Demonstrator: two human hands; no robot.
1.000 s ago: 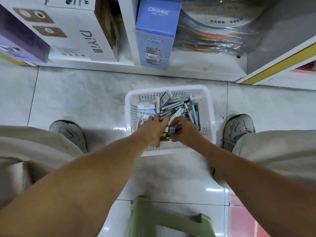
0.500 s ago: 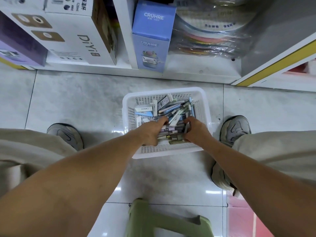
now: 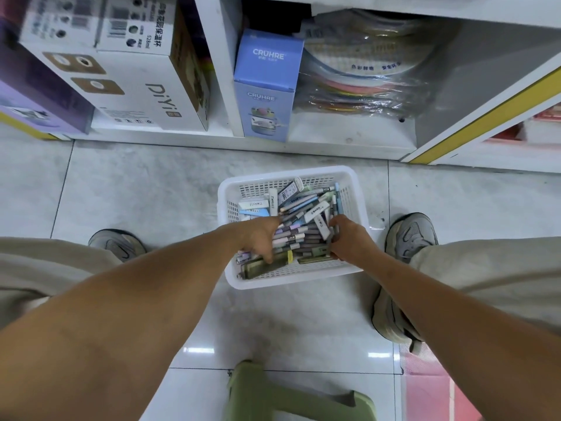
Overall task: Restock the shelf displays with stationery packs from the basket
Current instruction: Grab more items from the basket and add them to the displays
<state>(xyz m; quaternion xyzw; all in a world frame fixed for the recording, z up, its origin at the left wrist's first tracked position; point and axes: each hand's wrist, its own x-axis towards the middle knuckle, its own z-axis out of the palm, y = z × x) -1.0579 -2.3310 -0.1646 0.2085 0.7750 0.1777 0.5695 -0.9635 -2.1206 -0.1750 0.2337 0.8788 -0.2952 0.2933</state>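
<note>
A white plastic basket [image 3: 352, 189] sits on the tiled floor between my feet, filled with several stationery packs [image 3: 300, 220]: pens, erasers and small boxes. My left hand [image 3: 261, 238] reaches into the basket's left side, fingers curled around the left end of a bundle of pen packs. My right hand [image 3: 349, 238] is in the right side, fingers curled around the bundle's other end. The fingertips of both hands are hidden among the packs.
The bottom shelf [image 3: 349, 141] ahead holds a blue CRUHRE box [image 3: 267, 86], a white DiYi box [image 3: 142, 86], a purple box [image 3: 33, 95] and wrapped coloured rings [image 3: 364, 83]. A green stool [image 3: 288, 396] stands near my body. My shoes [image 3: 409, 235] flank the basket.
My hands have moved apart inside the basket, from touching at the middle to the two ends of the pen bundle. The view has tilted up, showing more shelf.
</note>
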